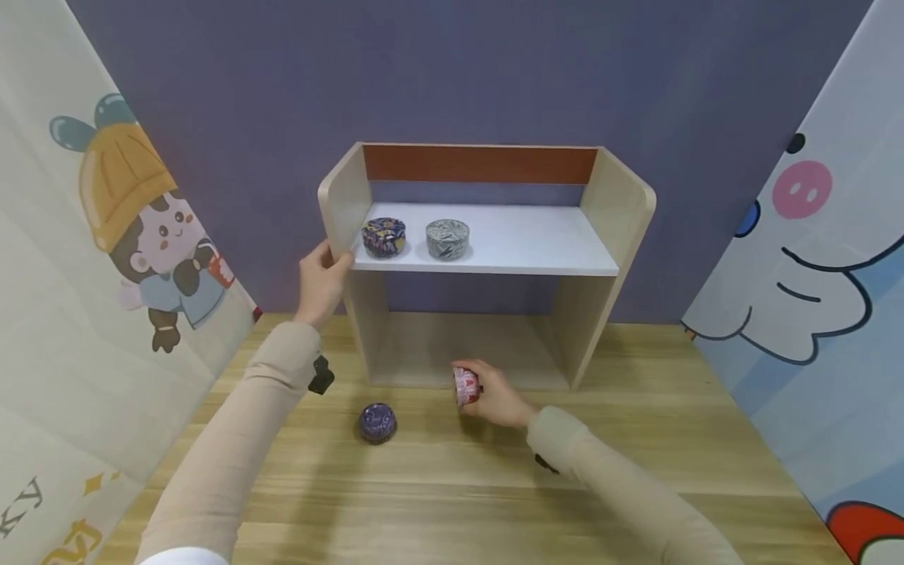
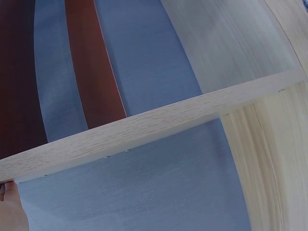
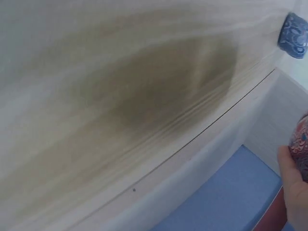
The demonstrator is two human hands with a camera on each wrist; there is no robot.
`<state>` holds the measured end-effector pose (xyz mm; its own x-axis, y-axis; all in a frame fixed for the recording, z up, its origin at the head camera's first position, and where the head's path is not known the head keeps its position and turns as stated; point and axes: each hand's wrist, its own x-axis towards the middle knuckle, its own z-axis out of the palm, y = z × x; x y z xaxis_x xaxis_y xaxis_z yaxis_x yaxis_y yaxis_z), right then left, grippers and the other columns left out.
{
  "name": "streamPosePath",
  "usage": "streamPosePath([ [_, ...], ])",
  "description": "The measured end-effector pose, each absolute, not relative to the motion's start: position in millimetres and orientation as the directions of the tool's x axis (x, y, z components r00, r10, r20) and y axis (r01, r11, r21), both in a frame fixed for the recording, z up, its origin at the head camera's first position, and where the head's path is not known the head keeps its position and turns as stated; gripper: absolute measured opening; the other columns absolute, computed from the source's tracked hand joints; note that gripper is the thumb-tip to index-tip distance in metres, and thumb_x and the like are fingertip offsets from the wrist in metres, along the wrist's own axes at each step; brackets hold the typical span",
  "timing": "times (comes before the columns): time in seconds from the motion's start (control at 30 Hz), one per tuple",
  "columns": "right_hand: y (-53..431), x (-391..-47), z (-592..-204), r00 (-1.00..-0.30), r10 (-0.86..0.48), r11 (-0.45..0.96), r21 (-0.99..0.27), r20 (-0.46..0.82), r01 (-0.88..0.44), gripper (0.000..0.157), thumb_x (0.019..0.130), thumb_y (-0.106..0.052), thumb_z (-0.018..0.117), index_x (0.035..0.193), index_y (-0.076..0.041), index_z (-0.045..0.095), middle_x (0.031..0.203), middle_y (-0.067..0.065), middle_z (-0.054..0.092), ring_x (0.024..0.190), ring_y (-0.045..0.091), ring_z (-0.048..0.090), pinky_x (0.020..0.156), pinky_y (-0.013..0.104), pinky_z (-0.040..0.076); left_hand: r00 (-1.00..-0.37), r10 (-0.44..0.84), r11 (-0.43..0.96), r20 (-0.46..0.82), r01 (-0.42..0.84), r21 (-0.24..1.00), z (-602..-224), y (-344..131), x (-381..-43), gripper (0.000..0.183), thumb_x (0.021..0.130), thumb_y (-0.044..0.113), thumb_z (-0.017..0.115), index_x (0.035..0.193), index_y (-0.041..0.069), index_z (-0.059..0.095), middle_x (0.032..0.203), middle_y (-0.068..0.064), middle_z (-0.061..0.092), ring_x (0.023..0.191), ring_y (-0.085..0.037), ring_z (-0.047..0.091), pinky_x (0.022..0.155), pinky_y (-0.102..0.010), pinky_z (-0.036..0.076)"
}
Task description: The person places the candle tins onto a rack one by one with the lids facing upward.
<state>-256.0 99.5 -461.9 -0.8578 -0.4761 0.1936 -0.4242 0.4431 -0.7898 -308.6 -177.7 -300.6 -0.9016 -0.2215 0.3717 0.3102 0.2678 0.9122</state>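
My left hand (image 1: 322,286) grips the front edge of the left side panel of a small two-tier wooden shelf (image 1: 537,235), at the height of its white upper board. In the left wrist view only a bit of that hand (image 2: 12,211) shows at the panel. My right hand (image 1: 497,396) holds a small round red-and-pink patterned tin (image 1: 465,386), tilted on its side, just in front of the lower board. The right wrist view shows this tin (image 3: 301,147) partly cut off at the frame edge. On the table, left of it, sits a dark purple patterned tin (image 1: 377,424).
Two tins stand on the upper board: a dark multicoloured one (image 1: 384,238) at the left end and a grey leaf-patterned one (image 1: 447,239) beside it. A brown back strip (image 1: 480,164) spans the shelf top. The wooden table (image 1: 438,502) meets a blue-grey wall (image 1: 480,71) behind.
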Motion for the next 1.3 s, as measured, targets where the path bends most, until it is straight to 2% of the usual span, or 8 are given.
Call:
streamPosePath([
  [0.17,101.4,-251.8,-460.1,-0.910,-0.396,0.342,-0.900,0.123,-0.270,0.076,0.066,0.011,0.072,0.133,-0.009,0.044,0.126,0.019,0.047,0.107,0.035,0.053,0.078,0.032,0.055,-0.901,-0.215,0.278,0.376,0.313,0.908,-301.3,-178.2,-309.8,0.045,0.089,0.015,0.052,0.132,0.008,0.048,0.127,-0.018,0.055,0.109,-0.024,0.055,0.097,-0.034,0.046],
  [0.43,101.4,-253.6,-452.9,-0.958,-0.254,0.209,-0.960,0.132,-0.187,0.073,0.063,0.010,0.074,0.128,-0.014,0.050,0.124,0.015,0.052,0.112,0.030,0.052,0.089,0.036,0.051,-0.905,-0.204,0.252,0.375,0.321,0.913,-298.8,-175.5,-310.4,0.045,0.089,0.014,0.052,0.133,0.009,0.047,0.129,-0.017,0.054,0.109,-0.024,0.055,0.096,-0.033,0.046],
  [0.57,102.4,-253.7,-448.2,-0.966,-0.244,0.132,-0.984,0.088,-0.123,0.074,0.063,0.011,0.074,0.129,-0.012,0.049,0.126,0.012,0.051,0.114,0.027,0.050,0.092,0.033,0.048,-0.905,-0.205,0.246,0.374,0.322,0.914,-298.2,-175.2,-309.9,0.045,0.089,0.013,0.053,0.133,0.008,0.047,0.128,-0.017,0.054,0.108,-0.023,0.055,0.096,-0.033,0.047],
  [0.83,101.5,-246.7,-437.0,-0.960,-0.267,-0.050,-0.996,0.086,-0.076,0.073,0.065,0.016,0.067,0.130,-0.004,0.041,0.126,0.017,0.048,0.111,0.023,0.050,0.091,0.029,0.048,-0.901,-0.219,0.260,0.375,0.316,0.912,-299.6,-179.0,-311.6,0.044,0.088,0.014,0.053,0.132,0.008,0.049,0.126,-0.018,0.055,0.105,-0.021,0.056,0.094,-0.033,0.048],
  [0.97,101.3,-245.3,-436.6,-0.959,-0.271,-0.081,-0.995,0.082,-0.062,0.074,0.065,0.016,0.068,0.131,-0.002,0.038,0.126,0.016,0.048,0.110,0.022,0.051,0.090,0.029,0.049,-0.904,-0.216,0.257,0.370,0.313,0.914,-300.3,-179.5,-311.7,0.045,0.088,0.014,0.054,0.132,0.008,0.048,0.128,-0.017,0.055,0.108,-0.022,0.056,0.096,-0.033,0.047],
  [1.3,102.8,-242.3,-436.0,-0.958,-0.276,-0.038,-0.997,0.075,-0.067,0.071,0.065,0.014,0.069,0.128,-0.004,0.041,0.123,0.015,0.051,0.107,0.020,0.052,0.090,0.028,0.048,-0.908,-0.216,0.260,0.358,0.300,0.918,-301.6,-179.7,-309.9,0.046,0.089,0.016,0.053,0.134,0.009,0.046,0.129,-0.017,0.054,0.110,-0.024,0.054,0.097,-0.034,0.045],
])
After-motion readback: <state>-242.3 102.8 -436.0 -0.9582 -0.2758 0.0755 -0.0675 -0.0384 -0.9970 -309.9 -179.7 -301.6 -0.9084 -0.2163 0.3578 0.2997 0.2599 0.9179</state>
